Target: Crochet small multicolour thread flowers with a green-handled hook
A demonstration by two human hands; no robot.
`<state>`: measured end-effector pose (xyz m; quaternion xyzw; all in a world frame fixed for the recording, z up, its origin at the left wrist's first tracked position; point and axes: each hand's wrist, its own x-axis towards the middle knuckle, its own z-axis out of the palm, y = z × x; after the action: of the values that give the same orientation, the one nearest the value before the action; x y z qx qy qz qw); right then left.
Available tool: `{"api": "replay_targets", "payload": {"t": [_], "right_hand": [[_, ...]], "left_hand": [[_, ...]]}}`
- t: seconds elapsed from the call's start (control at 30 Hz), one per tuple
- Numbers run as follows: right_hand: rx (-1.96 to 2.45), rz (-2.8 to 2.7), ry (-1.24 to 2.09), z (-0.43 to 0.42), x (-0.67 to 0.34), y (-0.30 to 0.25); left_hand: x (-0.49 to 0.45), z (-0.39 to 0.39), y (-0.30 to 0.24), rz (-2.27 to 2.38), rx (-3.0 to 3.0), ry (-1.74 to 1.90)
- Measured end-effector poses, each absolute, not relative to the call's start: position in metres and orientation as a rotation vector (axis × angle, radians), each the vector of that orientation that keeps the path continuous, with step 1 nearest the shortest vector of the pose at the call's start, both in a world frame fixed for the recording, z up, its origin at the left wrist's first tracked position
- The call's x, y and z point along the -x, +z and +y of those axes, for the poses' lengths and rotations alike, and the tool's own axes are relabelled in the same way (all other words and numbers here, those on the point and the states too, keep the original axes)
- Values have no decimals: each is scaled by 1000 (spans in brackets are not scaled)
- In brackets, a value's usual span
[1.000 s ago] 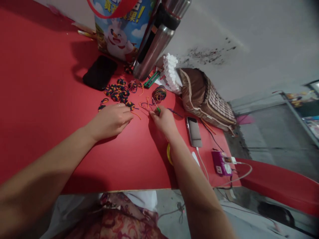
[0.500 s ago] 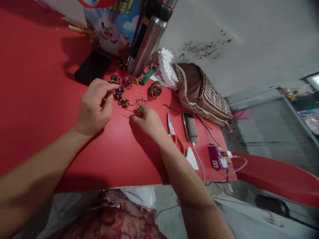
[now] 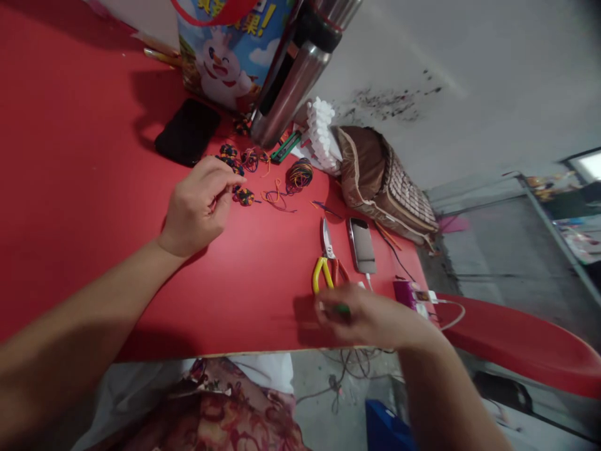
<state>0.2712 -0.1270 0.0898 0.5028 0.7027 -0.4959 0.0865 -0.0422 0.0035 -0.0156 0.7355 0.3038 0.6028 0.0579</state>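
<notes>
My left hand (image 3: 197, 207) rests over the red table with thumb and fingers closed in a pinch; whatever they hold, if anything, is hidden. Just past its fingertips lie dark knotted cord pieces with orange flecks, including a small knotted cord ball (image 3: 244, 196). My right hand (image 3: 357, 313), blurred by motion, is closed around a thin green-handled tool (image 3: 342, 309) near the table's front edge. Right above that hand are scissors (image 3: 327, 254) with one yellow and one red handle. A wound ball of multicoloured cord (image 3: 299, 174) sits farther back, loose ends trailing from it.
Behind the cords stand a steel flask (image 3: 293, 88) and a printed bag (image 3: 225, 62). A black pouch (image 3: 188, 131) lies left of them, a green cutter (image 3: 285, 148) right. Rightward are a brown bag (image 3: 370, 163), a phone (image 3: 361, 245) on a cable and a purple box (image 3: 404, 294).
My right hand has moved right and toward the front edge with the green-handled tool, away from the cords. My left hand keeps its pinch, and the view has shifted slightly.
</notes>
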Motion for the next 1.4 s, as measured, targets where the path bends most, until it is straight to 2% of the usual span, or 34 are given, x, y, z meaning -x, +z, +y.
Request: {"api": "replay_targets", "payload": {"t": [0.07,0.13,0.2,0.27,0.37,0.5,0.6,0.7,0.8,0.87,0.93,1.1,1.2,1.37,1.4], "right_hand": [[-1406,1872,-1332,-159,-299,109],[-1554,1803,-1172,-180,-321,122],[-1858,1839,-1183,-180,-328,124],[-2177,1978,-1152,-161,-319,113],[-2404,2195,-1010,-105,-282,77],[-2509,2290,-883,-26,-224,32],[-2538,2259,-903,4,-199,24],[-2441,2223,-1102,-4,-191,34],[-2270,2184,-1467,-44,-189,53],[-2018,2113,-2095,-76,-186,64],[-1741,2017,-2459,-102,-183,73],[-1484,1925,-2819,-124,-194,84],[-1628,2019,-2701,-116,-207,85],[-2380,2143,-2125,-80,-210,65],[-2446,2200,-1983,-71,-208,60]], "left_hand": [[40,3,-17,908,-2233,1802],[37,2,-17,887,-2245,1769],[33,-1,-17,859,-2265,1744],[31,-3,-17,841,-2284,1718],[32,-5,-18,860,-2283,1682],[34,-6,-19,919,-2285,1647],[35,-5,-19,910,-2312,1641],[35,-6,-16,911,-2299,1601],[35,-11,-12,836,-2202,1397],[34,-16,-11,686,-2103,1182],[32,-22,-10,509,-2045,975],[23,-29,-9,314,-1949,650],[23,-27,-4,401,-1772,545],[33,-31,13,324,-1405,371],[36,-34,15,378,-1377,467]]}}
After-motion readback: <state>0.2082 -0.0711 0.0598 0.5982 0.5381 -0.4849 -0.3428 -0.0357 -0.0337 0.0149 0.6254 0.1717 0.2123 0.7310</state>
